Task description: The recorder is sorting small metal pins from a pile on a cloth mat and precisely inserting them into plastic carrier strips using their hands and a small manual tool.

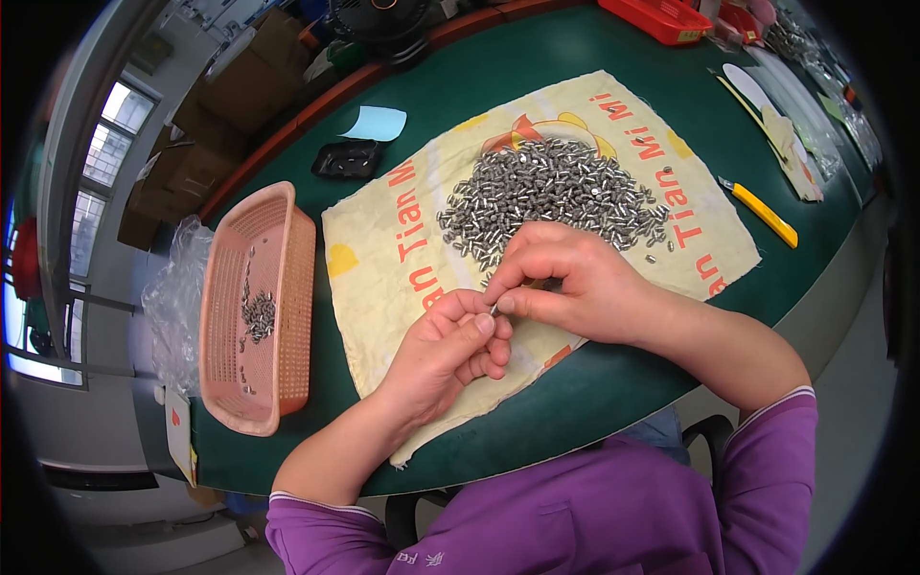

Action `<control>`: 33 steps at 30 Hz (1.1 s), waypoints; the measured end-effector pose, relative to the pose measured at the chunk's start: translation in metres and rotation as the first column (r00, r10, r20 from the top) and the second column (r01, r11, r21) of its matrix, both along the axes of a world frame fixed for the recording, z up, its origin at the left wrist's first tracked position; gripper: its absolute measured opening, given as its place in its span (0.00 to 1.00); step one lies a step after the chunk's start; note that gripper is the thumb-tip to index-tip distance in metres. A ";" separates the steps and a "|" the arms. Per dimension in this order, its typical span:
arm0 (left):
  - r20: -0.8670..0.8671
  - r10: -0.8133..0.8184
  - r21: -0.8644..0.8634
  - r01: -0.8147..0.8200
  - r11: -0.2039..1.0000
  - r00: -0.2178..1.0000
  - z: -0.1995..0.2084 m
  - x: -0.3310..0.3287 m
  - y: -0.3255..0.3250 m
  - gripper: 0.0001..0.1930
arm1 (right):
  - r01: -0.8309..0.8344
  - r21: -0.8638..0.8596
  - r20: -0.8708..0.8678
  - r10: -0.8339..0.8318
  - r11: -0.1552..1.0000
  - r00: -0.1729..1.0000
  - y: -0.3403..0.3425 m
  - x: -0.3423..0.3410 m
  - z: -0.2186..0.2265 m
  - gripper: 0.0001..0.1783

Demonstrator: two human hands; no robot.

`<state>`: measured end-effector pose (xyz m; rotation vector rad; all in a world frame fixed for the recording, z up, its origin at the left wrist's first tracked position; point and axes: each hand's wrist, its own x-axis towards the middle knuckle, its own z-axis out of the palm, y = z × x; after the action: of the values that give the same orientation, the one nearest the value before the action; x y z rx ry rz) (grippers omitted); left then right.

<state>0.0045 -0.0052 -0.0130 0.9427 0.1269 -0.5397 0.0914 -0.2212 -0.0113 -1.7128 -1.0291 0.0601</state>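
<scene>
Over the near edge of a printed cream cloth [374, 287], my two hands meet fingertip to fingertip. A small metal cylinder [494, 310] shows between them, mostly covered by the fingers. My left hand [446, 350] pinches it between thumb and forefinger, the other fingers curled. From the right, my right hand [575, 283] pinches at the same piece; its palm side is hidden. Just beyond the hands lies a heap of small silvery metal cylinders [546, 192], with several strays around its edge.
A pink plastic basket [299, 316] with a small pile of metal pieces stands left, beside a clear plastic bag [177, 307]. A black tray [345, 160] and pale blue paper [377, 123] lie behind. On the right is a yellow utility knife [764, 214]; a red tray [661, 19] sits far back.
</scene>
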 end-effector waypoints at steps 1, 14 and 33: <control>-0.005 0.006 0.012 -0.006 1.000 1.000 0.000 0.000 0.000 0.07 | -0.008 0.007 0.006 0.008 1.000 1.000 0.000 0.000 0.000 0.06; 0.022 -0.016 -0.023 0.016 1.000 1.000 0.001 0.001 -0.001 0.08 | 0.007 0.001 0.021 -0.007 1.000 1.000 0.000 0.000 0.001 0.08; -0.004 0.016 -0.057 -0.016 0.998 1.000 0.000 0.001 -0.002 0.10 | 0.041 -0.013 0.023 -0.041 0.999 0.999 -0.001 -0.001 0.001 0.08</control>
<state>0.0050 -0.0068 -0.0126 0.8849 0.1211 -0.5278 0.0904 -0.2220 -0.0104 -1.7492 -1.0118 0.0217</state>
